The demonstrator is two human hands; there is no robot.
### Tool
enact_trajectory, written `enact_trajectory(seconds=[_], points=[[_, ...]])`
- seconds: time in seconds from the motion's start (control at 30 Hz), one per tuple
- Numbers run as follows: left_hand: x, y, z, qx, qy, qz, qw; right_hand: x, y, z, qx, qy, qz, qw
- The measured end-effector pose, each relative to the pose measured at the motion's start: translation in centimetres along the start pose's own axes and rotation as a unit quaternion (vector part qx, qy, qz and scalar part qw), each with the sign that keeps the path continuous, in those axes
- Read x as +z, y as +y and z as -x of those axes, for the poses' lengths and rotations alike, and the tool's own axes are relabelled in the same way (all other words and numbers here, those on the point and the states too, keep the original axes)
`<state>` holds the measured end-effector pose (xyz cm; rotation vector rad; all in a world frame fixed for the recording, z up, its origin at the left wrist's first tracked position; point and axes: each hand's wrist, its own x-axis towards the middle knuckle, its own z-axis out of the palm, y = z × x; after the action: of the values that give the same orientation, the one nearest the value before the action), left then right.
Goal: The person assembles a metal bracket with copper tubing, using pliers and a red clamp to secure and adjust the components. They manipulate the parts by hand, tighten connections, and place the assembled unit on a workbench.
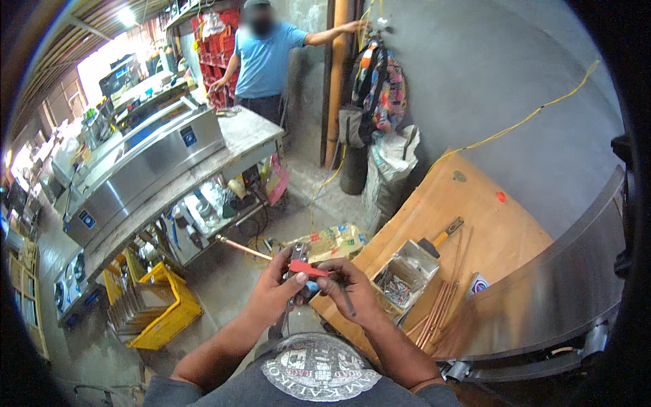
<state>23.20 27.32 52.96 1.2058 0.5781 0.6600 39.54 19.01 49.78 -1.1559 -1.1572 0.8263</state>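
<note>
Okay, so from the head cam the left hand (277,290) and right hand (354,290) are both pinching a red tool (306,269) between them, while a copper tube (245,249) pokes out past the left one. Over to the right, an open box (405,275) of small hardware sits on a wooden board (468,197) beside some copper rods (441,308).

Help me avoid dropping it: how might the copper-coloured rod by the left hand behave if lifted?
Probably stiff: the copper-coloured rod looks straight. Likely light, being slim. It seems round, so it might roll if set down.
</note>
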Motion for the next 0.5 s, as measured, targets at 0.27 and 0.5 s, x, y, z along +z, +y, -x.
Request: enact_trajectory(seconds=[0.27,0.5], points=[[0.2,-1.1,0.3,-0.068,0.019,0.138,0.988,0.4,-3.1,0.5,-0.077,0.033,0.209,0.974],[-1.4,-1.6,-0.9,-0.145,0.153,0.193,0.958,-0.1,0.3,0.6,-0.061,0.043,0.042,0.996]])
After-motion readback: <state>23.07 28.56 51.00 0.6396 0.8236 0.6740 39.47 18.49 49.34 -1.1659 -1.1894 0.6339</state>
